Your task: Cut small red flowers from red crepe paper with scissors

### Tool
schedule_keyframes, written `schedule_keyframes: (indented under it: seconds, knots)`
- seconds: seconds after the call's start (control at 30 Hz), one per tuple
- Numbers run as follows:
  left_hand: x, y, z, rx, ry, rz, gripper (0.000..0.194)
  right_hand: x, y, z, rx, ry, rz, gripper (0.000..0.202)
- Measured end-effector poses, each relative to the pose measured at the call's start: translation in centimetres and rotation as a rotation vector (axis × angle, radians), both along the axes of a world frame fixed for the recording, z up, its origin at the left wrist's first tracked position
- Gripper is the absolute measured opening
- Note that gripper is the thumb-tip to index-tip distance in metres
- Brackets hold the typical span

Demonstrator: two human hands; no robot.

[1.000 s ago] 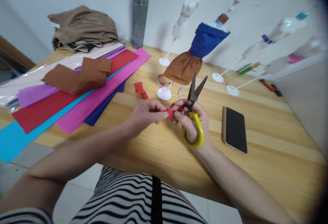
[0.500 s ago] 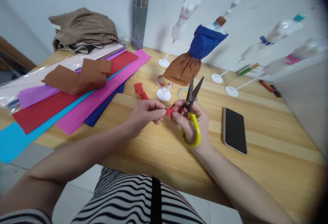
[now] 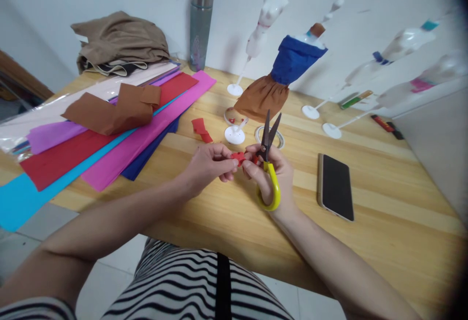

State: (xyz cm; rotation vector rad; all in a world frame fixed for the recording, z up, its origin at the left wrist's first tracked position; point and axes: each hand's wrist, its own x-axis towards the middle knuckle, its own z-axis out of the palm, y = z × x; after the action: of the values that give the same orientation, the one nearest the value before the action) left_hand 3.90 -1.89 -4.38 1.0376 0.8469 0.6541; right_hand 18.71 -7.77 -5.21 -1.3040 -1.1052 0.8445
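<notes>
My left hand (image 3: 214, 164) pinches a small red paper piece (image 3: 239, 156) with a notched, flower-like edge, between thumb and fingertips. The other side of that piece is at the fingertips of my right hand (image 3: 274, 173). Scissors (image 3: 269, 159) with yellow handles hang in the right hand, blades partly apart and pointing away from me. Some red shows beneath the right fingers, mostly hidden. Just beyond my left hand lies a curled red paper strip (image 3: 201, 130). A small doll form on a stand wears a blue and brown paper dress (image 3: 285, 76) in front of my hands.
Coloured crepe paper sheets (image 3: 146, 147) and a brown piece (image 3: 115, 112) lie at the left, below a brown cloth (image 3: 120, 42). A thermos (image 3: 201, 22) stands by the wall. Rolls of tape (image 3: 269, 137) sit near the dress stand; a phone (image 3: 335, 186) lies right. Several white doll forms (image 3: 272, 8) stand behind.
Both hands have shifted slightly left with the red piece, and the right fingers sit a little differently on it. The scissors have tilted more upright, their blades somewhat closer together.
</notes>
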Motion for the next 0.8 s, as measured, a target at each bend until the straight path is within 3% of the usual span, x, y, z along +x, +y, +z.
schedule_keyframes:
  seconds: [0.17,0.33,0.4,0.47,0.57,0.67,0.8]
  knots:
    - [-0.5,0.5,0.2,0.033,-0.040,-0.007,0.010,0.7,0.4,0.0,0.008,-0.020,-0.013,0.027]
    - [-1.6,0.8,1.3,0.059,-0.272,-0.054,0.015,1.1,0.9,0.1,-0.148,-0.064,0.158,0.035]
    - [-2.1,0.9,1.9,0.067,-0.343,-0.077,0.018,0.9,0.8,0.2,-0.202,-0.228,0.272,0.033]
    - [-2.4,1.1,2.4,0.084,-0.400,-0.080,0.018,0.5,0.5,0.4,-0.247,-0.533,0.385,0.025]
    - [-2.3,1.3,2.6,0.094,-0.334,-0.074,0.016,-0.3,-0.3,1.0,-0.270,-0.896,0.500,0.028]
    - [-1.8,1.5,1.9,0.076,-0.174,-0.100,0.017,-0.7,-1.3,1.8,-0.231,-1.041,0.581,0.050]
    - [-1.3,1.4,0.8,0.040,-0.098,-0.106,0.015,-0.3,-2.0,2.7,-0.154,-1.155,0.612,0.028]
